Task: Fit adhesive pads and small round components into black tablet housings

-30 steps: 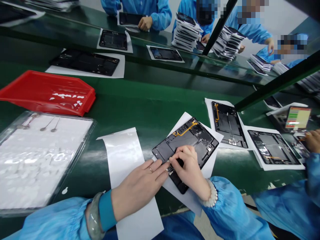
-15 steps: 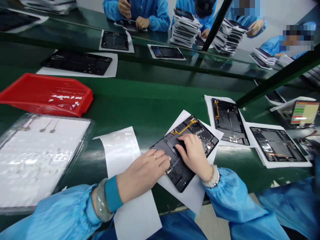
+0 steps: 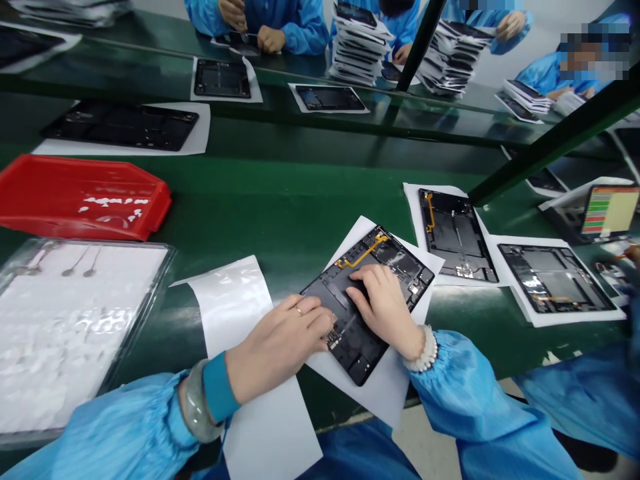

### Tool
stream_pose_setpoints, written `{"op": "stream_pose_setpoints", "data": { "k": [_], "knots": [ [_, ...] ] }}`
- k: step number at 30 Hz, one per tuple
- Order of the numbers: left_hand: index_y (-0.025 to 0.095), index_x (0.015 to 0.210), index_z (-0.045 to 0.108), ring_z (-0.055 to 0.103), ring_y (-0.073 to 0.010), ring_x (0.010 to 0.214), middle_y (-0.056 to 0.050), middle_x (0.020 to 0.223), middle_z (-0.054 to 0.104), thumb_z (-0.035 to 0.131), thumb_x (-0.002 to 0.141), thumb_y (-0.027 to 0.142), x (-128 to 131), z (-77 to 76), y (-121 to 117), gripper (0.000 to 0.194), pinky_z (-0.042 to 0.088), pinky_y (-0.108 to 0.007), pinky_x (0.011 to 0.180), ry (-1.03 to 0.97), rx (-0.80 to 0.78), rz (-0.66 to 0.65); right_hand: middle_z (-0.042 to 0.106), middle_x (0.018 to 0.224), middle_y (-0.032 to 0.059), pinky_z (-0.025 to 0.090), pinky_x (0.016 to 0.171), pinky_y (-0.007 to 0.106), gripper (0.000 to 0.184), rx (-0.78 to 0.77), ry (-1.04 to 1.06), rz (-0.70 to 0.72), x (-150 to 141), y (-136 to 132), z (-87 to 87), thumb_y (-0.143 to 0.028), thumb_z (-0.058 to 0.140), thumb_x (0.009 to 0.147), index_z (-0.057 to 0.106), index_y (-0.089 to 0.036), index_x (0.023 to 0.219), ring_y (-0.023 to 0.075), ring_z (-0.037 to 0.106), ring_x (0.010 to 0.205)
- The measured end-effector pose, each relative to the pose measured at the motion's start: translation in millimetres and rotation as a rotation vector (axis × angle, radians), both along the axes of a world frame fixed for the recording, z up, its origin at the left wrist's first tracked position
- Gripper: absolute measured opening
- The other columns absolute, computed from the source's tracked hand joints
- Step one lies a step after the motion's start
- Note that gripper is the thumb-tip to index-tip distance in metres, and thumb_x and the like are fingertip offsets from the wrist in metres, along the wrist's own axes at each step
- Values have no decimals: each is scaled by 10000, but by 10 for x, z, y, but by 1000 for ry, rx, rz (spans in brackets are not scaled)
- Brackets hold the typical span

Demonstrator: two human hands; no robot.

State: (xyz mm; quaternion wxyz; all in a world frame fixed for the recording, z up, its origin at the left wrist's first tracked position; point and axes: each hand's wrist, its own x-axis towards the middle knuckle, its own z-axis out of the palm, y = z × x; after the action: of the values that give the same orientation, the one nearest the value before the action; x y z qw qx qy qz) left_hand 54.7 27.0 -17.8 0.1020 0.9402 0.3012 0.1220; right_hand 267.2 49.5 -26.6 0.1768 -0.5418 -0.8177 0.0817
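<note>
A black tablet housing [image 3: 360, 360] with its inside facing up lies at an angle on a white paper sheet [image 3: 395, 393]. An orange flat cable [image 3: 361, 255] runs along its upper part. My left hand [image 3: 280, 347] is closed over the left edge of the housing, fingertips by a small metallic part [image 3: 333, 340]; what lies under the fingers is hidden. My right hand [image 3: 387, 303] rests on the housing from the right, thumb and forefinger apart, touching the inner surface. A long curling white sheet [image 3: 270, 427] passes beneath my left forearm.
A red bin [image 3: 85, 200] stands at left behind a clear-covered tray [image 3: 75, 340] with small wired round parts. Two open housings [image 3: 457, 233] [image 3: 555, 277] lie at right on paper. A green post [image 3: 545, 153] slants above them. Co-workers [image 3: 260, 27] sit across the bench beside stacked tablets [image 3: 357, 50].
The camera view has shifted slightly, so the bin and tray sit farther left. My left hand has slid a little along the housing's edge, showing more metallic parts. My right hand stays put.
</note>
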Motion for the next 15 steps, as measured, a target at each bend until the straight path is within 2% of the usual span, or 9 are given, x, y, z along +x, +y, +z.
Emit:
{"op": "stream_pose_setpoints", "data": {
  "k": [8, 15],
  "knots": [
    [189, 894, 508, 546, -200, 932, -22, 986, 636, 643, 865, 318, -15, -2, 0, 189, 355, -337, 753, 44, 40, 27, 598, 1011, 104, 408, 791, 388, 205, -9, 29, -1, 4, -2, 6, -332, 447, 944, 562, -183, 1024, 250, 508, 959],
    [185, 896, 523, 525, -200, 1003, -10, 1059, 644, 621, 882, 283, -23, -66, -25, 139, 354, -335, 834, -60, 107, 34, 598, 1006, 99, 404, 801, 388, 176, -16, 35, -5, -11, -3, 25, -312, 463, 940, 554, -180, 1011, 251, 505, 958]
  ]
}}
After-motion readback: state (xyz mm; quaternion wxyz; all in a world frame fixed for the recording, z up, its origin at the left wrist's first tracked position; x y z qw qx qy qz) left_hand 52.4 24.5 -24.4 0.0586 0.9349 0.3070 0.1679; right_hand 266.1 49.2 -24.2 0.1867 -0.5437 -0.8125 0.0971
